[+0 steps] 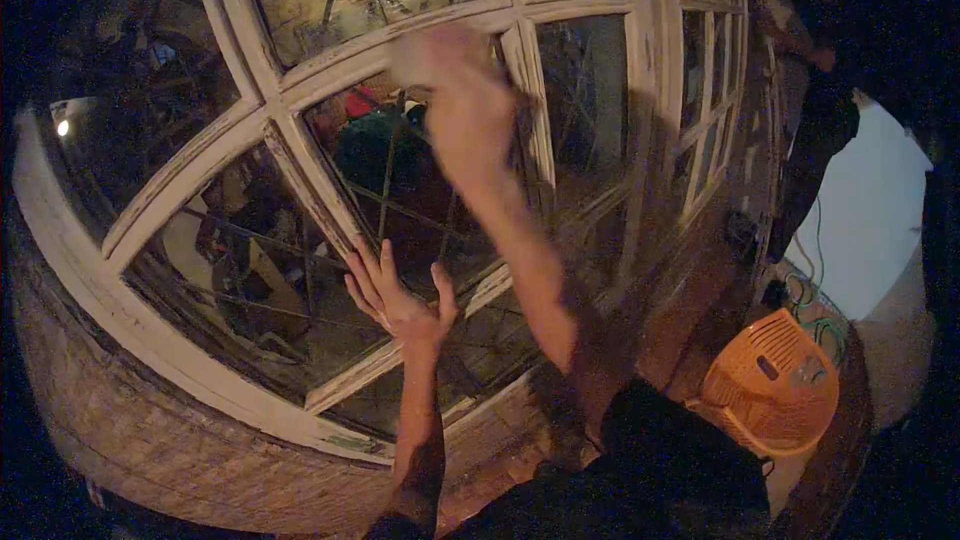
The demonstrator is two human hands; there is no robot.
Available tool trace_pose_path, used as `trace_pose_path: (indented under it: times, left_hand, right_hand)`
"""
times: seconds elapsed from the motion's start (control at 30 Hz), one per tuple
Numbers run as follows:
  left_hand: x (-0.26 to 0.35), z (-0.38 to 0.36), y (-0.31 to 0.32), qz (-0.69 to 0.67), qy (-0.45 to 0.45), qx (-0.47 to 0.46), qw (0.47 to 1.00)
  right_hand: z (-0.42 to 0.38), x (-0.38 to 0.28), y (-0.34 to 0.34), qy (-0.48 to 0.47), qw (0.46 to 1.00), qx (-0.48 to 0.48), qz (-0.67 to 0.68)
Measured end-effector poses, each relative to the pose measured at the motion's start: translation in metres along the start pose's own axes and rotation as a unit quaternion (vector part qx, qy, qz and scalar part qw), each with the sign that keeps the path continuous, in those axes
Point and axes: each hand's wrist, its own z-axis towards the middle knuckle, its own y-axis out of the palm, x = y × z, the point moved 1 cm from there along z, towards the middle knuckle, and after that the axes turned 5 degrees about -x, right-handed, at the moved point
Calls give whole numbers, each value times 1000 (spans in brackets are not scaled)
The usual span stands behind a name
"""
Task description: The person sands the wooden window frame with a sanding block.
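A white-painted window frame (pixel 272 90) with worn, flaking bars fills much of the view. My left hand (pixel 408 308) is open, its fingers spread against the window beside a slanting bar, holding nothing. Higher up, my right hand (pixel 470 120) is smeared by motion at a curved horizontal bar. Closed in it is a pale, pinkish pad (pixel 430 55), too blurred to tell its kind. The pad covers part of the bar. Behind the bars, dark glass panes (pixel 400 170) show reflections and a metal grille.
A brick wall (pixel 150 450) runs below the window. To the lower right stands an orange plastic basket (pixel 770 380), with a green cord (pixel 828 330) beside it. Near a large pale panel (pixel 870 210) is another person in dark clothing (pixel 825 120).
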Motion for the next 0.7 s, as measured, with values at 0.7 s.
trace_pose_path:
  times: [0.7]
  left_hand:
    - [-1, 1, -2, -1, 12, 2, 1000]
  right_hand:
    - [3, 4, 6, -55, 995, 82, 4]
